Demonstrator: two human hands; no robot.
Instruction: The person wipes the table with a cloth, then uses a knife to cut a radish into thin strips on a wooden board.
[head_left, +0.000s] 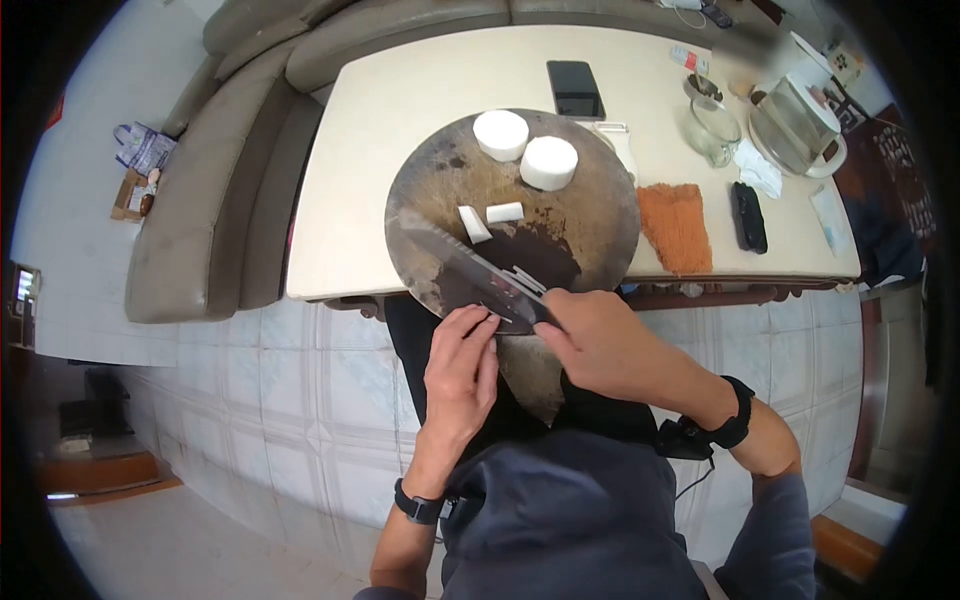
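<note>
My right hand [600, 340] is wrapped round the handle of a kitchen knife [465, 262]. Its wide blade points to the upper left across a round, dark-stained chopping board [425, 185]. At the board's near edge my left hand [462, 368] has its fingertips closed together on a small white radish piece [500, 318], mostly hidden beside the blade. Thin white strips [525, 280] lie on the far side of the knife. Farther up the board are a wedge of white radish [474, 224], a short stick [505, 212] and two thick round chunks, one left [501, 134] and one right [549, 163].
The board rests on a cream-covered table [370, 100], overhanging its near edge. Right of it lie an orange cloth [675, 228] and a black case [748, 217]. Behind are a phone [575, 88], a glass cup [712, 130] and a glass jug [795, 120]. A sofa [215, 190] stands left.
</note>
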